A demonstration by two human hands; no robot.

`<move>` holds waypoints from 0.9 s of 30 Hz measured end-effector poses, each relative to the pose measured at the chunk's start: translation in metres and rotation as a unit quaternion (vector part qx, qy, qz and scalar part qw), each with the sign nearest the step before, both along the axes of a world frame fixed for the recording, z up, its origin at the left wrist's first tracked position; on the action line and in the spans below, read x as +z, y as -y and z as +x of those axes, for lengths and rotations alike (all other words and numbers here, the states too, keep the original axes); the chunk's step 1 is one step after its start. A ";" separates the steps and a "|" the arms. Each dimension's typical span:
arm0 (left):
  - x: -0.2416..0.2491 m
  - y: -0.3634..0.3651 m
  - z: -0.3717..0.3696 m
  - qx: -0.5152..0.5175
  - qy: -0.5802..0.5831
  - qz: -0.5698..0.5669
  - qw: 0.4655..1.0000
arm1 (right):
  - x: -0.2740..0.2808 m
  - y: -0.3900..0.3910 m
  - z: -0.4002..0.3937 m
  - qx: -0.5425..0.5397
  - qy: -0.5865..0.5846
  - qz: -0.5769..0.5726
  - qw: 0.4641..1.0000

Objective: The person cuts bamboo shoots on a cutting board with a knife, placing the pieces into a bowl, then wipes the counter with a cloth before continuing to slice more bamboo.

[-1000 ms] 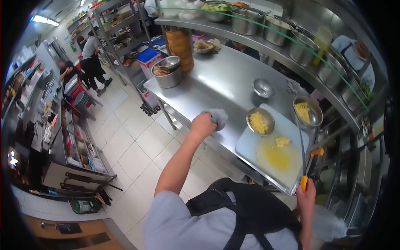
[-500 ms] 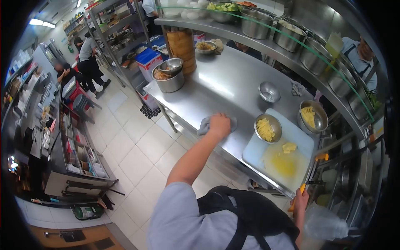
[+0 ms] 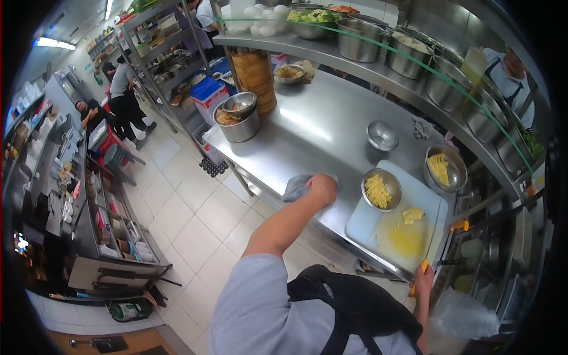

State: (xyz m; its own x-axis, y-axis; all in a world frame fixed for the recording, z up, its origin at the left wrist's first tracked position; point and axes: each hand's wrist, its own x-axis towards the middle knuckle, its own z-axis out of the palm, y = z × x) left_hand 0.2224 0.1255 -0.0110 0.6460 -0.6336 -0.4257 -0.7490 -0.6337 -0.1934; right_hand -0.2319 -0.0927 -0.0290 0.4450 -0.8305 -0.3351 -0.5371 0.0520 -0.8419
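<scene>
My left hand is closed on a grey cloth lying flat near the front edge of the steel table. My right hand grips the orange handle of a knife beside the board's near right corner; its blade is hard to make out. Between them lies a pale cutting board, with a steel bowl of yellow strips on its far left part. A small yellow piece and a wet yellow patch are on the board.
Another steel bowl holds yellow slices behind the board. A small bowl, steel pot and bamboo steamers stand on the table. An overhead shelf carries pots. Other people are in the background.
My left hand has shifted slightly right and down on the cloth and turned. My right hand has drawn slightly left with the knife.
</scene>
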 end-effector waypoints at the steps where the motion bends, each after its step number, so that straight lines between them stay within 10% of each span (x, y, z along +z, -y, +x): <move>1: 0.001 -0.002 0.001 0.006 -0.016 -0.028 0.999 | 0.000 0.001 0.002 -0.002 0.003 0.001 1.000; 4: -0.035 -0.014 0.015 -0.034 -0.001 -0.168 0.985 | 0.006 -0.006 0.004 -0.018 -0.032 -0.017 0.999; 16: 0.007 0.038 0.026 -0.112 -0.020 0.090 0.989 | 0.012 -0.010 0.001 -0.044 0.027 0.040 0.998; 27: -0.016 0.031 0.041 -0.150 0.033 -0.035 0.988 | 0.012 -0.013 0.000 -0.045 0.050 0.060 0.996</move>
